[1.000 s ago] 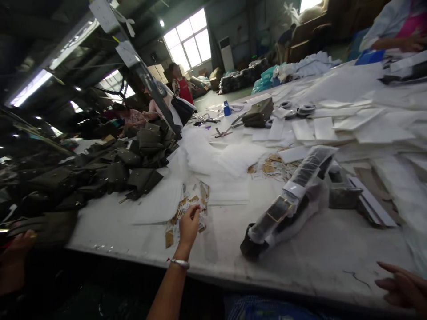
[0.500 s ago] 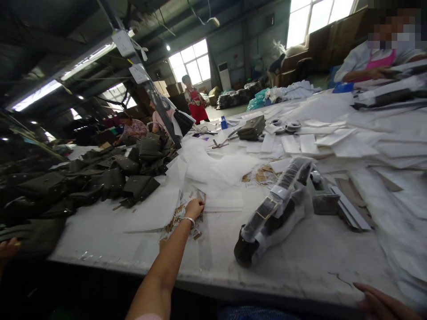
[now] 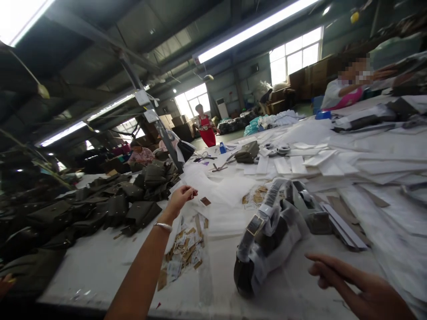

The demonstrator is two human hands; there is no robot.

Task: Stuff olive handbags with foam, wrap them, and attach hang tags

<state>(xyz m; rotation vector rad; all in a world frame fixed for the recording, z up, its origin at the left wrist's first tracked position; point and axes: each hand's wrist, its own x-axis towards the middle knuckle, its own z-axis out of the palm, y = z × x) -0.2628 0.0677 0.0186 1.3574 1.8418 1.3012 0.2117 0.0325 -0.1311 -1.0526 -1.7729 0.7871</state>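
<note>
My left hand (image 3: 182, 198), a bracelet at its wrist, is raised over the table with its fingers pinched on the string of a brown hang tag (image 3: 206, 201). Below it lies a loose heap of brown and white tags (image 3: 185, 249) with strings. A dark handbag (image 3: 245, 271) stands right of the heap, its buckled strap (image 3: 255, 224) and body partly wrapped in white film. Off to the bag's right, my right hand (image 3: 353, 280) hovers with fingers stretched out, holding nothing I can see.
Dark bags (image 3: 100, 209) are piled along the left. A tape dispenser (image 3: 316, 218) stands behind the wrapped bag, near white foam sheets (image 3: 320, 162). Another person's hand (image 3: 6, 284) shows at the left edge. A co-worker (image 3: 343, 95) works at the far right.
My left hand has lifted from the tag heap, bringing up a hang tag. My right hand has come further into view, toward the wrapped handbag. The view has tilted upward.
</note>
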